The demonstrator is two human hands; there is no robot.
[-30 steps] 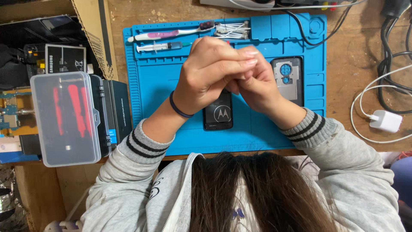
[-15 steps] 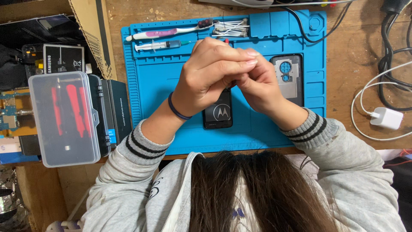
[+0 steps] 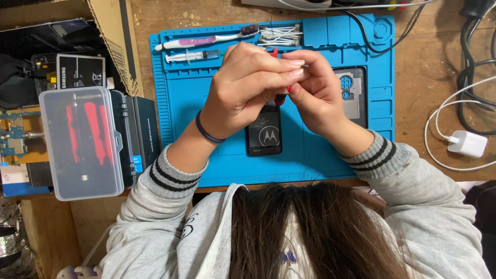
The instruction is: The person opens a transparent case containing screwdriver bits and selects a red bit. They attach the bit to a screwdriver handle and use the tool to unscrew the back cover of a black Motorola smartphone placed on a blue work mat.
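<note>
In the head view, a small red-and-black tool (image 3: 279, 98) shows only in bits between the two hands: a red tip above the fingers and a red-and-black stub below them, the rest hidden, so its full shape cannot be told. The left hand (image 3: 248, 88) and the right hand (image 3: 315, 93) are pressed together above a blue work mat (image 3: 181, 103), both with fingers curled and pinched about this tool. Just under the hands lies a dark phone (image 3: 264, 135), flat on the mat, its upper end covered by the hands. To the right of the right hand a grey phone back frame (image 3: 354, 93) lies on the mat, partly hidden by the knuckles. Along the mat's far edge lie a pink-and-white toothbrush (image 3: 206, 40), a syringe (image 3: 194, 56) and a bunch of cotton swabs (image 3: 281, 35). Left of the mat on the wooden desk (image 3: 429, 62) stands a clear plastic case (image 3: 82, 142) of red tools; to the right lies a white charger (image 3: 467, 143) with its cable. The tool is held above the mat, over the dark phone's top end.
</note>
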